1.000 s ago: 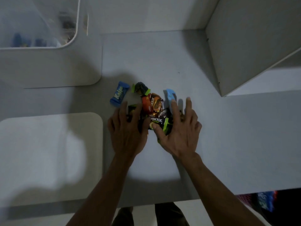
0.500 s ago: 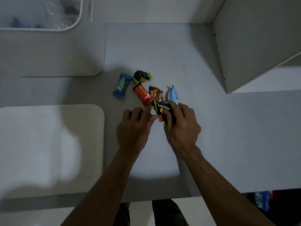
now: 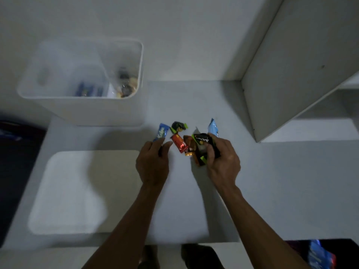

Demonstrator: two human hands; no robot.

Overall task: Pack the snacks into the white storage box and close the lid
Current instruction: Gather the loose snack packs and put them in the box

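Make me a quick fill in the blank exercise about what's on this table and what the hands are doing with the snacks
1. The right hand grips a black and green snack packet in its ____ hand grip.
2. The white storage box stands with its lid ____.
3. The lid lies flat on the table, ____ of the left hand.
4. The red snack bar lies ____ the two hands.

Missing words: right; off; left; between

Bare table (image 3: pixel 174 98) lies open between the snacks (image 3: pixel 179 145) and the lidless box (image 3: pixel 93 109).
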